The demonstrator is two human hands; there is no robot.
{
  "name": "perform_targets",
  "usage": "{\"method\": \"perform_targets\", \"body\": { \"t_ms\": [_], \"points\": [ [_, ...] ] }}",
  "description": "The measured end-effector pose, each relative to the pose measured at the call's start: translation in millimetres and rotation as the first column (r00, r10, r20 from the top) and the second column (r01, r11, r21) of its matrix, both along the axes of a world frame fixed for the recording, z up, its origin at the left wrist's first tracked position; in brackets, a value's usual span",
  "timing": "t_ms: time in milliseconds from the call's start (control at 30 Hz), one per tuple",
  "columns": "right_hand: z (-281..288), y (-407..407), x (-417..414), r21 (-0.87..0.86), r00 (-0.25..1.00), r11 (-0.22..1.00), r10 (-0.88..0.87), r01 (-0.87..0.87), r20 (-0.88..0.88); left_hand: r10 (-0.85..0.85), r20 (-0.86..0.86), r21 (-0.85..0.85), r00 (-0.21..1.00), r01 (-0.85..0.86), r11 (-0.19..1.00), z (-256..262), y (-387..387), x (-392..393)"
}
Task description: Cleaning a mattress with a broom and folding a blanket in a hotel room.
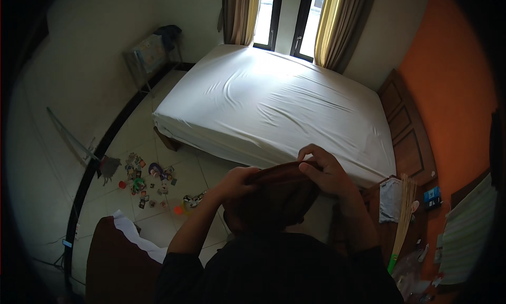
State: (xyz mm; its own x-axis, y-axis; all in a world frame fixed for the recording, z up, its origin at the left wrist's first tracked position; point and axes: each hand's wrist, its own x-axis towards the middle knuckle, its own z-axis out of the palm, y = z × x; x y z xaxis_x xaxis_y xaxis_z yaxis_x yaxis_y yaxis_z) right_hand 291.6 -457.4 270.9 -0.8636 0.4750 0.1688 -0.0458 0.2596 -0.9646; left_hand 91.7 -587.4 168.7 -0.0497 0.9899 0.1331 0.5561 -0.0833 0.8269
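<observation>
A dark brown cloth (276, 197), perhaps a pillowcase, hangs in front of my chest. Its upper edge runs in a slight arch between my two hands. My left hand (237, 183) grips the left end of that edge, fingers folded over it. At the right end, my right hand (326, 171) pinches the fabric between thumb and fingers. Beyond the cloth is a bed with a smooth white fitted sheet (253, 98), a little wrinkled toward the right. The lower part of the cloth is dark, so its folds are hard to make out.
Small toys and cards (152, 181) lie scattered on the tiled floor at left, near a mop (108, 169). A brown bedding piece (114, 264) is at lower left. A stick broom (403, 221) leans over a wooden cabinet at right. A folding rack (150, 55) stands by the far wall.
</observation>
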Motion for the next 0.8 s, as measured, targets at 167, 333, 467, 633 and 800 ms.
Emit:
{"method": "perform_targets", "body": {
  "t_ms": [167, 333, 467, 633, 800],
  "points": [
    [23.7, 8.5, 1.8, 0.37, 0.952, 0.899, 0.132, -0.232, 0.276, 0.137, 0.054, 0.073, 0.989, -0.141, 0.987, -18.8, -13.9, 11.4],
    [30.0, 11.0, -2.7, 0.555, 0.94, 0.811, -0.016, -0.186, 0.339, 0.379, 0.224, 0.313, 0.898, -0.434, 0.845, -15.0, -34.9, 18.5],
    [35.4, 15.1, -7.4, 0.516, 0.916, 0.835, -0.035, -0.193, 0.399, 0.297, 0.044, 0.255, 0.954, -0.298, 0.92, 22.4, -64.0, 2.7],
    [35.0, 1.4, -34.5, 0.498, 0.937, 0.83, 0.076, -0.249, 0.341, 0.321, -0.116, 0.255, 0.94, -0.284, 0.924, 32.0, -99.5, -12.6],
    [35.6, -21.1, -67.3, 0.485, 0.933, 0.817, 0.171, -0.314, 0.316, 0.372, -0.192, 0.255, 0.908, -0.32, 0.912, 22.6, -140.8, -43.8]
  ]
}}
